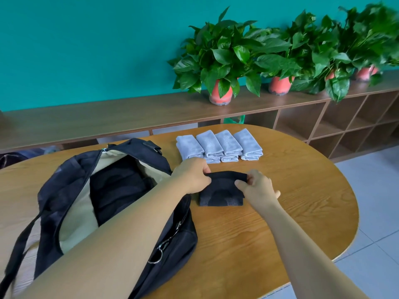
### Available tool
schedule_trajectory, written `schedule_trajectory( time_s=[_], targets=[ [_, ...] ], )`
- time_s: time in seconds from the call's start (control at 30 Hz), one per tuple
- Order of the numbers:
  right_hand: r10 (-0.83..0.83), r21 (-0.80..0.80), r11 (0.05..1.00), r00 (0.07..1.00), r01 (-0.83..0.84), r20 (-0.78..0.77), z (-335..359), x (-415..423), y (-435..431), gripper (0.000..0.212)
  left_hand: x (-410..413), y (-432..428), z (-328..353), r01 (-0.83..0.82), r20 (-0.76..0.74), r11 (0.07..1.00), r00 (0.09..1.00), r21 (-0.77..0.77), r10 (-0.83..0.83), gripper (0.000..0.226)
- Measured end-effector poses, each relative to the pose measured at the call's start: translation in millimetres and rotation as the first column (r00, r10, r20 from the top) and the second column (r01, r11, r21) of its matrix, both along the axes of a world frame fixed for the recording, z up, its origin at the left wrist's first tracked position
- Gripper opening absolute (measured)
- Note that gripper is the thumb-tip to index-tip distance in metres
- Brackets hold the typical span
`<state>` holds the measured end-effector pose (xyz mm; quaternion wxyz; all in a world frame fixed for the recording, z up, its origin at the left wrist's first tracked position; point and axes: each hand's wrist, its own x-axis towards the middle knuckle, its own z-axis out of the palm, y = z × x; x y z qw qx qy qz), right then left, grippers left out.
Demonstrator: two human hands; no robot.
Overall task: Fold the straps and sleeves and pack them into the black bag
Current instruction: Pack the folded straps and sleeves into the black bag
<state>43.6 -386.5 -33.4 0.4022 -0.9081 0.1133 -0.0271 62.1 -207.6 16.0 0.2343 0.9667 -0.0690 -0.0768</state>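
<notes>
A black knitted sleeve (222, 192) lies on the wooden table (291, 190), its far edge lifted and doubled toward me. My left hand (192, 175) pinches the left corner of that edge. My right hand (257, 186) pinches the right corner. To the left lies the black bag (64, 182), unzipped and wide open, showing a beige lining and dark folded pieces (121, 190) inside. Several folded grey sleeves (218, 145) lie in a row behind my hands. My left forearm crosses over the bag's near side.
A long low wooden shelf (108, 117) runs along the teal wall, with cubbyholes at the right. Potted plants in red pots (220, 93) stand on it. The table's rounded edge drops to a tiled floor (371, 201) on the right.
</notes>
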Motion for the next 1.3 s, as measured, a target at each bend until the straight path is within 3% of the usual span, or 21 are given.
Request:
schedule_trajectory(
  time_s=[0.13, 0.23, 0.43, 0.6, 0.73, 0.83, 0.9, 1.0, 1.13, 1.3],
  targets=[
    [-0.043, 0.052, 0.998, 0.997, 0.040, 0.061, 27.5, -7.7, -1.8, 0.013, -10.4, 7.8, 20.0, 0.013, 0.002, 0.982, 1.000, -0.188, -0.013, 0.022],
    [-0.019, 0.064, 0.998, 0.994, 0.012, 0.109, 53.1, -11.4, 9.4, 0.015, -19.8, 30.6, 37.0, -0.008, 0.010, 0.941, 1.000, -0.338, 0.012, 0.013],
    [0.142, 0.210, 0.964, 0.983, -0.164, 0.114, 80.0, -13.9, 77.5, 0.023, -59.0, 100.8, 68.0, -0.100, 0.024, 0.895, 0.992, -0.435, 0.122, 0.017],
    [0.333, 0.126, 0.934, 0.942, -0.334, 0.030, 79.5, -27.4, 137.2, 0.018, -94.7, 165.0, 59.2, -0.252, -0.083, 0.884, 0.968, -0.393, 0.238, 0.020],
    [0.413, -0.250, 0.865, 0.900, -0.435, -0.137, 60.2, -44.1, 167.8, 0.022, -117.5, 188.5, 24.6, -0.341, -0.208, 0.889, 0.935, -0.307, 0.287, 0.021],
    [0.401, -0.425, 0.781, 0.889, -0.458, -0.221, 39.7, -49.9, 178.6, 0.017, -124.0, 190.9, -5.4, -0.329, -0.258, 0.912, 0.929, -0.243, 0.266, 0.018],
    [0.397, -0.494, 0.748, 0.895, -0.445, -0.205, 29.6, -52.4, 180.3, 0.011, -123.9, 190.6, -20.5, -0.322, -0.217, 0.919, 0.937, -0.229, 0.274, 0.016],
    [0.411, -0.592, 0.689, 0.898, -0.418, -0.156, 23.0, -57.2, 181.7, 0.020, -125.5, 188.5, -31.6, -0.316, -0.089, 0.933, 0.948, -0.172, 0.304, 0.017],
    [0.454, -0.659, 0.619, 0.879, -0.428, -0.143, 21.8, -59.7, 180.9, 0.029, -132.1, 184.2, -34.0, -0.231, -0.013, 0.970, 0.973, 0.073, 0.233, 0.012],
    [0.470, -0.617, 0.650, 0.873, -0.444, -0.133, 23.3, -57.9, 174.1, 0.027, -137.9, 184.6, -19.5, -0.147, 0.018, 0.972, 0.989, 0.185, 0.146, 0.013]
  ],
)
